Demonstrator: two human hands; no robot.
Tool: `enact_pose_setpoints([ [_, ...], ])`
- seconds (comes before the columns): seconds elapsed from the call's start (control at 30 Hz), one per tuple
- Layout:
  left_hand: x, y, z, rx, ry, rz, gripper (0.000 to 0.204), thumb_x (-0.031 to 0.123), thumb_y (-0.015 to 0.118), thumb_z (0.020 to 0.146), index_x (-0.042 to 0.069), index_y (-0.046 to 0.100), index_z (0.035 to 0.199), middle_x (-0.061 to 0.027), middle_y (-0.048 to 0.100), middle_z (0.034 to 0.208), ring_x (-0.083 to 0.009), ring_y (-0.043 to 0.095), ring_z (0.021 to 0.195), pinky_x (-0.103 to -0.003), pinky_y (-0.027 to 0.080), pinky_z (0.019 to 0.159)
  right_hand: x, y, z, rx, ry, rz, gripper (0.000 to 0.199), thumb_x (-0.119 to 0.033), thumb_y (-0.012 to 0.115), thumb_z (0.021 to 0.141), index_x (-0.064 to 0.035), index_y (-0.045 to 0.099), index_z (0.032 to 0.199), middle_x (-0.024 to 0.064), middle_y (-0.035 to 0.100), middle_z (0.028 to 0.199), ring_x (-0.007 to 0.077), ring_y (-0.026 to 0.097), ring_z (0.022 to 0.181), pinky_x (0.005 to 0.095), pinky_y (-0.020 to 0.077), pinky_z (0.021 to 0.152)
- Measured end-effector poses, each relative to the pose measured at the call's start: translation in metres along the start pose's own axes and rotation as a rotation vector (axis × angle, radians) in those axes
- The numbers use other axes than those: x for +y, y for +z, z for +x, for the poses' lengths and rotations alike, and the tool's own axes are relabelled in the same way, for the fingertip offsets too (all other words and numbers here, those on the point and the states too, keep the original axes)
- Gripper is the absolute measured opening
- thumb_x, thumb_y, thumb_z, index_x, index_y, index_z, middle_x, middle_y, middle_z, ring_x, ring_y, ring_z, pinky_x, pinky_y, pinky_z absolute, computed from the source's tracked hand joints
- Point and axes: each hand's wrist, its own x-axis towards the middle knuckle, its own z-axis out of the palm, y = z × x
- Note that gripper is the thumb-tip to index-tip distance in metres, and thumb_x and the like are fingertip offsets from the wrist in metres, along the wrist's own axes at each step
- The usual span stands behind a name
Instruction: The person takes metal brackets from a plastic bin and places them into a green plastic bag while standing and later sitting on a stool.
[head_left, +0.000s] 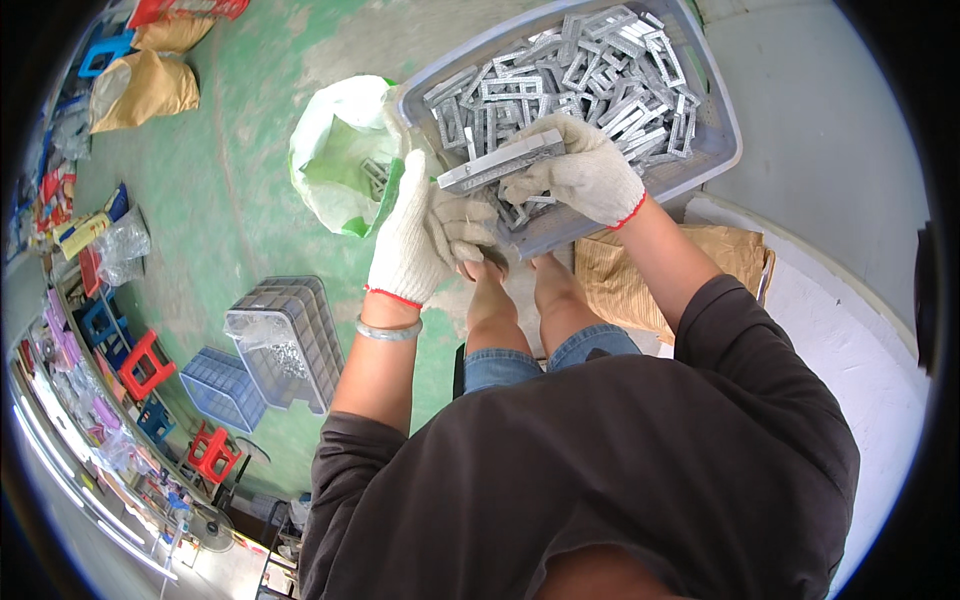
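Both of my hands wear white knit gloves with red cuffs. Together they hold a stack of grey metal rectangular frames [500, 163] at the near rim of a grey plastic crate [715, 125]. My right hand [585, 172] grips the stack from the right and above. My left hand [415, 235] supports its left end from below. The crate is full of several loose frames [590, 75] of the same kind. My bare knees show just below the hands.
A white and green plastic bag [340, 150] with a few frames inside lies open on the green floor, left of the crate. Stacked grey and blue crates [285, 340] stand at lower left. Brown sacks [150, 85], red and blue stools [147, 365] and cardboard [620, 275] surround.
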Motion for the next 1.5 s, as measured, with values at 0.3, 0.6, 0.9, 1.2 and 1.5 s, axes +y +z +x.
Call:
enact_pose_setpoints([
  [0.3, 0.009, -0.003, -0.015, -0.043, 0.049, -0.095, 0.053, 0.047, 0.054, 0.098, -0.001, 0.056, 0.121, -0.0195, 0.066, 0.095, -0.0268, 0.065, 0.071, -0.033, 0.051, 0.055, -0.003, 0.018, 0.003, -0.024, 0.017, -0.148, 0.04, 0.018, 0.054, 0.077, 0.0041, 0.059, 0.114, 0.0176, 0.064, 0.118, 0.0274, 0.066, 0.106, 0.0397, 0.0576, 0.089],
  [0.6, 0.005, -0.002, -0.024, -0.041, 0.369, 0.014, 0.045, 0.007, 0.058, 0.094, -0.002, 0.044, 0.136, -0.0162, 0.063, 0.114, -0.0236, 0.065, 0.097, -0.036, 0.057, 0.079, 0.005, 0.011, 0.019, -0.018, -0.139, -0.466, 0.042, 0.01, 0.059, 0.084, -0.005, 0.063, 0.123, 0.0059, 0.066, 0.121, 0.0146, 0.064, 0.098, 0.0285, 0.0531, 0.087],
  [0.9, 0.009, -0.04, -0.025, 0.15, 0.616, 0.281, 0.053, 0.004, 0.059, 0.092, -0.005, 0.038, 0.14, -0.0154, 0.059, 0.118, -0.0238, 0.06, 0.108, -0.042, 0.055, 0.09, 0.016, -0.107, 0.059, 0.406, 0.363, -1.946, 0.073, -0.035, 0.073, 0.076, -0.0132, 0.047, 0.14, 0.0193, 0.041, 0.148, 0.0391, 0.051, 0.126, 0.0441, 0.0438, 0.104],
  [1.2, 0.026, -0.124, 0.011, 0.645, 0.72, 0.274, 0.054, 0.008, 0.065, 0.092, -0.005, 0.039, 0.137, -0.0138, 0.057, 0.118, -0.0228, 0.063, 0.096, -0.035, 0.059, 0.081, 0.03, -0.12, 0.08, 0.569, 0.504, -1.832, 0.046, -0.022, 0.061, 0.081, -0.0116, 0.057, 0.125, 0.0235, 0.065, 0.116, 0.0374, 0.064, 0.107, 0.0456, 0.0515, 0.093],
  [1.5, 0.008, -0.078, 0.028, 0.561, 0.46, 0.523, 0.048, 0.028, 0.065, 0.095, -0.002, 0.052, 0.13, -0.0129, 0.064, 0.108, -0.0205, 0.066, 0.09, -0.032, 0.056, 0.08, 0.031, -0.123, 0.026, 0.618, -0.091, -1.43, 0.048, -0.021, 0.069, 0.075, -0.0129, 0.062, 0.122, 0.0167, 0.069, 0.101, 0.0298, 0.068, 0.091, 0.0366, 0.0536, 0.082],
])
